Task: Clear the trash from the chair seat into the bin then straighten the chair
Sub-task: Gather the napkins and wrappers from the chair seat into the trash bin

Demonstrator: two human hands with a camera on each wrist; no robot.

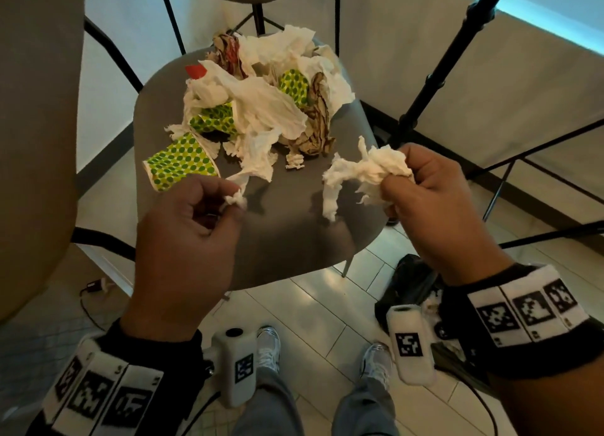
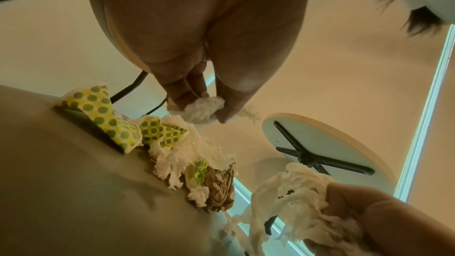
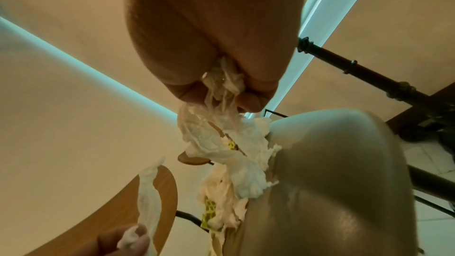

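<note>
Right now both hands hang over the near edge of the grey chair seat (image 1: 294, 239). The left hand (image 1: 183, 249) has its grip pinched on a small tissue scrap (image 1: 236, 199), thumb and fingertips curled round it, with a thin strand trailing back to the heap. The right hand (image 1: 438, 206) has its grip clenched round a larger tissue wad (image 1: 369, 170), held just above the seat's right side, a ragged tail drooping from it. Further back, the trash pile (image 1: 261, 102) covers the far half of the seat: torn white tissue, crumpled brown paper (image 1: 317, 121) and green-dotted paper cups (image 1: 179, 162), one lying at the left edge. A black bin bag (image 1: 408, 285) sits on the tiled floor (image 1: 320, 318), near right of the chair.
</note>
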